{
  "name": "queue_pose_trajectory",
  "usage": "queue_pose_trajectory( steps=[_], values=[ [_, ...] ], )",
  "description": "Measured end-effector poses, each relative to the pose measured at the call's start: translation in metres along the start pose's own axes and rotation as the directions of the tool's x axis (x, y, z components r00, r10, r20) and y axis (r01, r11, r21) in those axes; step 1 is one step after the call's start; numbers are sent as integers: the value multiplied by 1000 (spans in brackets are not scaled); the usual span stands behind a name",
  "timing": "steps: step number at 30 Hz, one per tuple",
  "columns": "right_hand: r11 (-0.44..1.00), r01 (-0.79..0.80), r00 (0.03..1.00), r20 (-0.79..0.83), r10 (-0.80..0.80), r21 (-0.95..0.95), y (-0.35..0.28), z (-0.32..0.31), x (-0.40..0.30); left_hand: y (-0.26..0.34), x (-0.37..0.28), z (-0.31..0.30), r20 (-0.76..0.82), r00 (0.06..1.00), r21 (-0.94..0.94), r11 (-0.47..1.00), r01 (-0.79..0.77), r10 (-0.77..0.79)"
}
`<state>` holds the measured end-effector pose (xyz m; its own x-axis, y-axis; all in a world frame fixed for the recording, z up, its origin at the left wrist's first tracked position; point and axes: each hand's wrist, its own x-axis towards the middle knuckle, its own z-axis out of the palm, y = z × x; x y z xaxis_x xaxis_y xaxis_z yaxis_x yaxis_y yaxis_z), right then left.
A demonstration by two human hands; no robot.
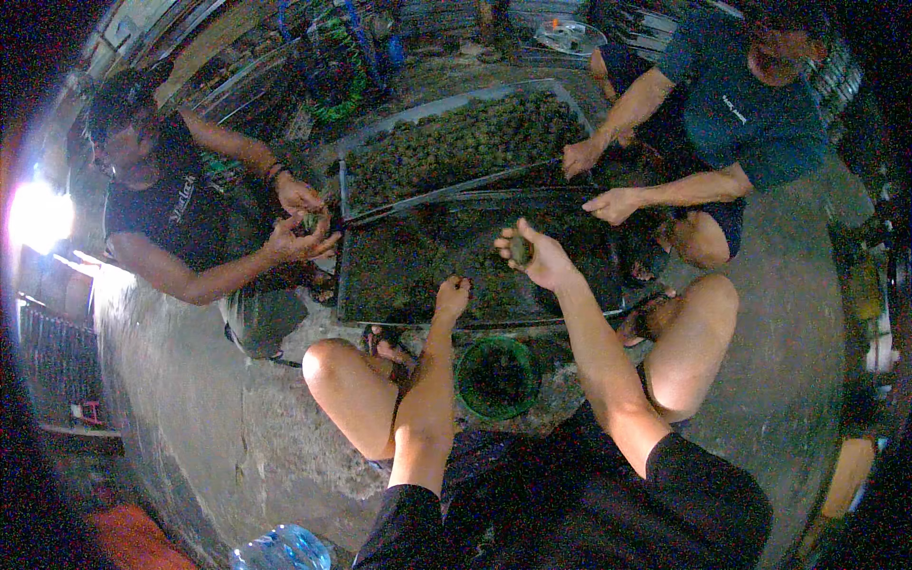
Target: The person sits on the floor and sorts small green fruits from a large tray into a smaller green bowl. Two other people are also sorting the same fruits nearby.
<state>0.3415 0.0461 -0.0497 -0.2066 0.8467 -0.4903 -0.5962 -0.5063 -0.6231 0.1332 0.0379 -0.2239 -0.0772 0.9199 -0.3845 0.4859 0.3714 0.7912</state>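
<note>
A dark, rounded lump (521,251) rests in my right hand (547,258), the fingers curled around it. My right hand is above the right half of a shallow dark tray (474,325) that holds loose dark material. Over the near middle of the same tray is my left hand (452,299), its fingers curled in. Whether anything sits inside those fingers is hidden. Between my feet, close to the tray's near edge, stands a round green basket (499,416) with dark contents.
Behind lies a second tray (456,104) filled with many small dark lumps. A person at left (171,206) handles a dark lump; another at right (755,114) reaches over the trays' edge. A clear plastic bottle (281,548) is on the concrete floor (192,399).
</note>
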Motion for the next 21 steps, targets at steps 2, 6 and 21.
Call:
queue_pose_trajectory(
  steps=[2,6,21],
  values=[
    [996,-69,984,158,78,-59,1,17,-5,-32,10,-14,-100,995,-7,1000,10,-11],
    [983,-19,992,118,41,-181,-6,29,-21,-31,13,-5,-37,997,-27,997,68,-69],
    [990,-103,866,481,135,-93,3,15,7,-47,6,-31,-184,983,38,999,9,-2]
  ],
)
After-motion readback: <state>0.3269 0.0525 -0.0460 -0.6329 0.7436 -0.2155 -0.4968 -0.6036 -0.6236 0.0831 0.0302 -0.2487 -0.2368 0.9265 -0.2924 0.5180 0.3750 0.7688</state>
